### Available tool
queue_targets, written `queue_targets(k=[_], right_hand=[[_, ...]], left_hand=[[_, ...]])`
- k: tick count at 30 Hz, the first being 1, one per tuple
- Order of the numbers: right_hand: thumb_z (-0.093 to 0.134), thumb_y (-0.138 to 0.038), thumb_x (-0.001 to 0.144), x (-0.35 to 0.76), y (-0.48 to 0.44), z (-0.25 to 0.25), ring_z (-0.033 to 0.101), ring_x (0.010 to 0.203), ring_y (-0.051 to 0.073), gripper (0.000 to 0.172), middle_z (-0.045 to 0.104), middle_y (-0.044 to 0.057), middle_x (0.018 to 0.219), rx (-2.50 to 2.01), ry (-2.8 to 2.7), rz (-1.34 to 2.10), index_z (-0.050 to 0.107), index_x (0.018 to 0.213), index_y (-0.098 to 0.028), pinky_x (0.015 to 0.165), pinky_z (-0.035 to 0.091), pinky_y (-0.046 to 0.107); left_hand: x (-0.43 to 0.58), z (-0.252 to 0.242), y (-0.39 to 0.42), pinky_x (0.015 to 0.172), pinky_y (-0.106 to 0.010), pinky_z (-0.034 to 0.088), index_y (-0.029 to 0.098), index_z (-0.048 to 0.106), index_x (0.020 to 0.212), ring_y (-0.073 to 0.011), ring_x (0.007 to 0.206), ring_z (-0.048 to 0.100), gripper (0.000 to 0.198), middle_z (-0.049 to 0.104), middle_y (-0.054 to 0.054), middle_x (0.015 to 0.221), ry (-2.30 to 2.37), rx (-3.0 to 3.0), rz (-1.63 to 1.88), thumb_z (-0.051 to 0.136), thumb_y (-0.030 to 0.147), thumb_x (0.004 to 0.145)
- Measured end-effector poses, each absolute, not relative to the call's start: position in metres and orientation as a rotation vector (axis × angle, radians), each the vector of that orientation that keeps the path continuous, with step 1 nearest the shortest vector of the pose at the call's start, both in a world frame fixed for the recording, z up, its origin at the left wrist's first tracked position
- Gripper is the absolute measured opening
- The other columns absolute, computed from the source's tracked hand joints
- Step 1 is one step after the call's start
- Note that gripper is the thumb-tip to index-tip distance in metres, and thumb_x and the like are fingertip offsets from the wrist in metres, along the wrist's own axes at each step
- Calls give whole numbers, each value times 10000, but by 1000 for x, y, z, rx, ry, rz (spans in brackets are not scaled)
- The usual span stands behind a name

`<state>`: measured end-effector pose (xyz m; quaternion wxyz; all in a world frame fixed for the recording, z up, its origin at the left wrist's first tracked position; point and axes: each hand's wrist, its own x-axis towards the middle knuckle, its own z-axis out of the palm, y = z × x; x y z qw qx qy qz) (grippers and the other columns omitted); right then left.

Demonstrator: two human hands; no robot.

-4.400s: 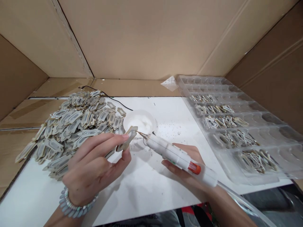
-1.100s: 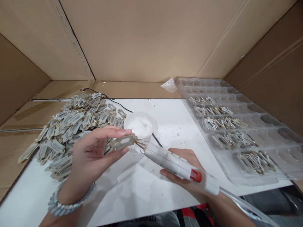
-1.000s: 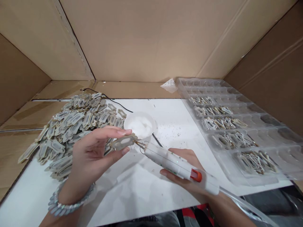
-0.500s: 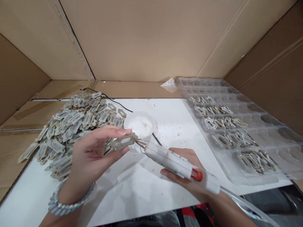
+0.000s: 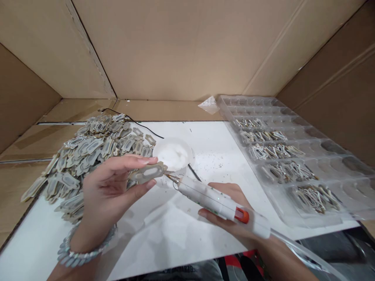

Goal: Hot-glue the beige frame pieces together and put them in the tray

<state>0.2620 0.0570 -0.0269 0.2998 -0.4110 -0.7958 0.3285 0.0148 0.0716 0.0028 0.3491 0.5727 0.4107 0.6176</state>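
Note:
Between thumb and fingers, my left hand [image 5: 101, 195] grips a small, flat, grey frame-shaped piece [image 5: 149, 172] with an oval middle. My right hand [image 5: 231, 190] is wrapped round a white pen-shaped tool [image 5: 208, 196] with an orange-red switch and a pointed metal tip. That tip is at the right end of the piece; whether it touches, I cannot tell. Just behind the piece stands a round whitish dish [image 5: 191, 153] with white material in it. A large heap of similar grey pieces [image 5: 90, 150] lies to the left of the dish.
A clear plastic tray [image 5: 263, 191] on the right holds several groups of frame pieces in its rows. A thin black cord [image 5: 143, 127] runs behind the dish. Dark specks dot the white table [image 5: 205, 132]. Cardboard walls [image 5: 170, 50] enclose the back and sides.
My left hand and the piece have shifted slightly left, so the tool's tip now lies at the piece's end. My right hand and the tool have barely moved.

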Motion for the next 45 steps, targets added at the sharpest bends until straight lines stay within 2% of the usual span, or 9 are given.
queue_targets(k=[7, 12, 16, 22, 25, 29, 36, 42, 45], right_hand=[[625, -394, 912, 260, 60, -31, 431, 495, 105, 383, 455, -46, 579, -1089, -2088, 866, 414, 639, -230, 506, 358, 254], [653, -374, 866, 260, 63, -33, 516, 564, 141, 273, 549, -13, 628, -1268, -1915, 970, 529, 685, -213, 532, 397, 271], [683, -394, 848, 263, 64, -37, 491, 569, 139, 246, 538, -18, 644, -1352, -1741, 979, 577, 730, -206, 537, 410, 275], [644, -419, 887, 265, 66, -41, 501, 578, 142, 250, 563, -4, 696, -1384, -1661, 939, 583, 769, -207, 550, 425, 283], [638, -418, 897, 266, 66, -42, 546, 615, 159, 256, 592, 9, 723, -1354, -1721, 843, 580, 756, -213, 586, 450, 291], [624, -408, 906, 266, 67, -43, 565, 630, 171, 257, 612, 21, 741, -1330, -1748, 794, 573, 737, -221, 611, 471, 305], [619, -426, 860, 263, 69, -39, 554, 635, 178, 279, 608, 27, 754, -1342, -1668, 824, 514, 684, -237, 611, 467, 318], [623, -437, 839, 262, 69, -35, 514, 607, 164, 295, 555, 2, 697, -1370, -1645, 874, 484, 669, -240, 592, 440, 313], [637, -431, 846, 264, 70, -40, 520, 619, 160, 306, 569, 5, 727, -1339, -1641, 871, 477, 672, -235, 608, 434, 314]], left_hand=[[13, 4, 71, 861, -365, 645, 391, 751, 926, -202, 963, 738, 318, 774, 65, 944, 1028, 1526, 1579, 859, 182, 712], [4, 6, 70, 850, -279, 632, 311, 714, 907, -164, 943, 735, 315, 766, 77, 915, 1103, 1452, 1690, 885, 178, 678], [-13, 8, 62, 827, -217, 596, 264, 645, 914, -156, 1031, 703, 285, 738, 76, 944, 1407, 1374, 1751, 850, 210, 723], [-71, -3, 79, 1127, -464, 421, 239, 514, 1150, -244, 1302, 571, 413, 654, 47, 1175, 1897, 1448, 1686, 749, 302, 816], [-113, -19, 103, 999, -525, 530, 192, 486, 1129, -272, 1041, 711, 657, 648, -4, 949, 1954, 1427, 1888, 810, 273, 563], [-148, -32, 110, 939, -639, 525, 175, 501, 1119, -340, 988, 719, 748, 645, -49, 881, 2178, 1298, 1804, 805, 350, 459], [-152, -31, 71, 1005, -568, 515, 241, 526, 1000, -292, 933, 725, 631, 714, -49, 866, 2012, 1438, 1452, 816, 425, 470], [-154, -40, 53, 1073, -602, 445, 257, 497, 1100, -312, 995, 714, 775, 738, -35, 800, 2145, 1510, 1185, 811, 617, 490], [-159, -43, 49, 1060, -590, 464, 240, 488, 1169, -312, 1000, 708, 836, 733, -58, 872, 2134, 1553, 1238, 813, 596, 486]])
